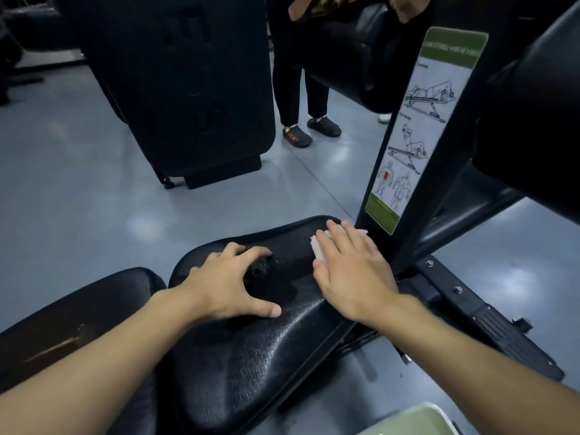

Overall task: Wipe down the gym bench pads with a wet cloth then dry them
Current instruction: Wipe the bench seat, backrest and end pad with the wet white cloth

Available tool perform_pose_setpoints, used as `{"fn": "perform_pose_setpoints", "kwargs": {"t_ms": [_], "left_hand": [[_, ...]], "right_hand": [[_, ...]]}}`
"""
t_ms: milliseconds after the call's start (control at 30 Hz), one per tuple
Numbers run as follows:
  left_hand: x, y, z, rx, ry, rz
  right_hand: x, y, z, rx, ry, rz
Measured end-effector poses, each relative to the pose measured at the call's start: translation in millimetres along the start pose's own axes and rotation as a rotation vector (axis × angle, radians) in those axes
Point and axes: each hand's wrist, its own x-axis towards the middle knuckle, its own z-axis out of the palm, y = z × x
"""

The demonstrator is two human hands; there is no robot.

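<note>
Cloth (pixel 326 243) mostly hidden, perhaps folded.

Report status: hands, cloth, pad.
Right hand flat on white cloth, far end of seat pad. Left hand braced on pad, empty. Upright post just beyond cloth.

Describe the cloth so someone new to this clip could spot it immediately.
Find the black seat pad in front of the upright post with the exercise chart. At its far end, the right hand presses flat on the cloth, the only pale, whitish thing on the pad.
</note>
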Motion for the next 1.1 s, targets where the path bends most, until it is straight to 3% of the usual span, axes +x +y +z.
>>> {"fn": "perform_pose_setpoints", "kwargs": {"t_ms": [300,767,900,1100], "left_hand": [[-1.2,-2.5,8.2,0.029,0.043,0.011],[-6.8,0.5,6.7,-0.002,0.030,-0.009],[-14.9,-5.7,14.0,-0.035,0.090,0.002],[-19.1,-23.3,14.9,-0.017,-0.005,0.002]], "right_hand": [[87.4,-9.0,-11.0,0.001,-0.221,0.050],[-24.6,-0.2,-1.2,-0.121,0.004,-0.107],[-52.7,3.3,6.6,-0.116,-0.007,-0.128],[-19.7,-3.6,-2.2,-0.105,-0.092,-0.126]]}}
